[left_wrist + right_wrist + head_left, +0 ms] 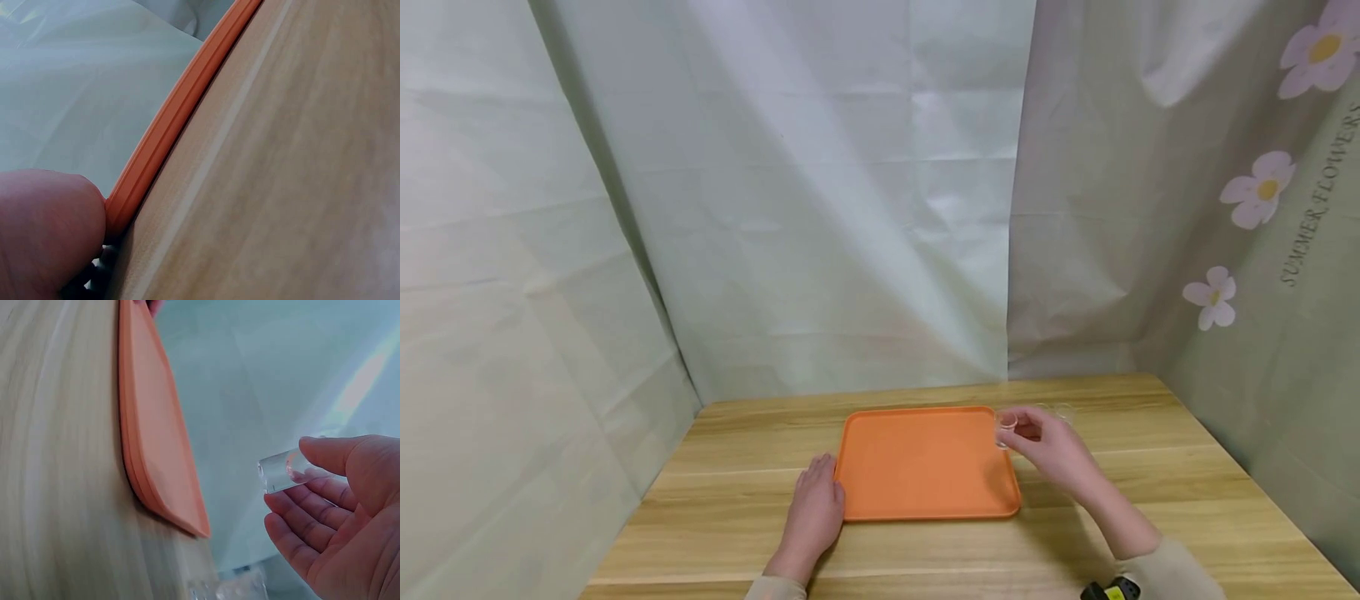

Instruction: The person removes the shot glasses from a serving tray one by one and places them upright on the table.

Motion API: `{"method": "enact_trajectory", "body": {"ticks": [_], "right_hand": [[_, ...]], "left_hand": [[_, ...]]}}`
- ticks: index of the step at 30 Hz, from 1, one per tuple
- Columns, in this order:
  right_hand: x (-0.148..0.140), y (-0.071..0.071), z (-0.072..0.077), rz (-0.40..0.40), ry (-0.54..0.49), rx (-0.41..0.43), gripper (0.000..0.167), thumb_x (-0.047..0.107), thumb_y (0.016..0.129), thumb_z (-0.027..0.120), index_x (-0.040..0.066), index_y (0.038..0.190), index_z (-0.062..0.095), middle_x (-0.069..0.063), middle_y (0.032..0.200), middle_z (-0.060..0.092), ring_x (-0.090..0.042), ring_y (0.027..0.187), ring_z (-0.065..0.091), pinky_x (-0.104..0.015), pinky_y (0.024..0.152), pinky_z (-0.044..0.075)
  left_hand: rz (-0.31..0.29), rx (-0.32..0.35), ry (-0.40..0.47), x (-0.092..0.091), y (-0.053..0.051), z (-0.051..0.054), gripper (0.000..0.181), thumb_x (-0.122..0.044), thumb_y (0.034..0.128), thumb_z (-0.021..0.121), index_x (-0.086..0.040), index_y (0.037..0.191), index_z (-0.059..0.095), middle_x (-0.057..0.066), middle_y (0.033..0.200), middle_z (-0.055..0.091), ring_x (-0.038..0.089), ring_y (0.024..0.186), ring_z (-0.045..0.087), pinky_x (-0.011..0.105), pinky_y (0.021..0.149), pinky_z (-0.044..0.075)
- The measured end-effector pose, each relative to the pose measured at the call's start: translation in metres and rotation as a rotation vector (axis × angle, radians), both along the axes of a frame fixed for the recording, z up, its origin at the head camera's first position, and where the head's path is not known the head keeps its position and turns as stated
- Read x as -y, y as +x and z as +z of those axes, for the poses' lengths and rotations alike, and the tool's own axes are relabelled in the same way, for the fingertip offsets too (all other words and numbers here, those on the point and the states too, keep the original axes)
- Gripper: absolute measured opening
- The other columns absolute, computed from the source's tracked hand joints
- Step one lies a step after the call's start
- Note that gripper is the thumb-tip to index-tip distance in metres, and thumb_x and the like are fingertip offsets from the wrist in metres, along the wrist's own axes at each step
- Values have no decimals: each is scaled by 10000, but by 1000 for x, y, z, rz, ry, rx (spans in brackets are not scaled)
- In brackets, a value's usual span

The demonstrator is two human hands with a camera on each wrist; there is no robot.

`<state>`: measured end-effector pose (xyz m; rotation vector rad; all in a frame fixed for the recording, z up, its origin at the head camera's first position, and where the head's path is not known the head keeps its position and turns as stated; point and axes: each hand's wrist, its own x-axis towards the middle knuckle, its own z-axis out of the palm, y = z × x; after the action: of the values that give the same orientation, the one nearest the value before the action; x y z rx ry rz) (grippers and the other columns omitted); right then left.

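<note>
An orange rectangular tray [925, 467] lies flat on the wooden table. My left hand [817, 504] rests against its left edge, with fingers extended along the side. In the left wrist view the thumb [50, 231] touches the tray's rim [181, 106]. Over the tray's far right corner, my right hand [1052, 450] pinches a small clear shot glass [1006, 423] between thumb and fingers. The right wrist view shows that glass [278, 472] held above the surface, its thick base pointing away from the palm.
More clear glasses [1064, 411] stand behind my right hand, partly hidden by it; they also show at the bottom of the right wrist view [231, 589]. Pale curtains [850, 208] hang around the wooden table [722, 492] at the back and sides.
</note>
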<state>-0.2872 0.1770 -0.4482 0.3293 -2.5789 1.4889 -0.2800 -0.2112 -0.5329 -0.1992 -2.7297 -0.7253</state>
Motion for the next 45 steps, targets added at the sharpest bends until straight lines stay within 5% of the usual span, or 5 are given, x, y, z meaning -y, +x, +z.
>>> {"method": "enact_trajectory", "body": {"ticks": [9,23,35,45], "right_hand": [[-39,0,6,-69,84,14,441,393,1060,768,59,1343,712,-43,1168,784,-230,1097,749,-369,870,608],[-88,-4,7,-113,121,28,419,307,1079,753,-30,1319,680,-172,1245,746,-334,1155,710,-346,862,603],[-107,-11,-10,-127,172,93,421,236,1079,745,-102,1308,642,-306,1300,698,-520,1253,650,-631,1017,574],[-110,-18,-25,-83,179,99,420,215,1053,770,-119,1279,652,-272,1236,718,-500,1210,676,-609,1004,586]], "left_hand": [[-2,9,5,-1,1,0,435,-24,1073,575,197,1448,567,383,1524,557,557,1487,472,679,1260,338],[-7,-2,-1,1,1,0,435,-19,1073,577,196,1450,566,381,1521,562,559,1483,477,680,1257,341],[-3,-1,13,0,1,0,429,-15,1071,578,198,1443,570,387,1516,562,563,1482,476,676,1259,342],[-6,-1,9,-1,2,1,430,-15,1071,583,200,1443,569,386,1520,558,563,1484,472,674,1261,340]]}}
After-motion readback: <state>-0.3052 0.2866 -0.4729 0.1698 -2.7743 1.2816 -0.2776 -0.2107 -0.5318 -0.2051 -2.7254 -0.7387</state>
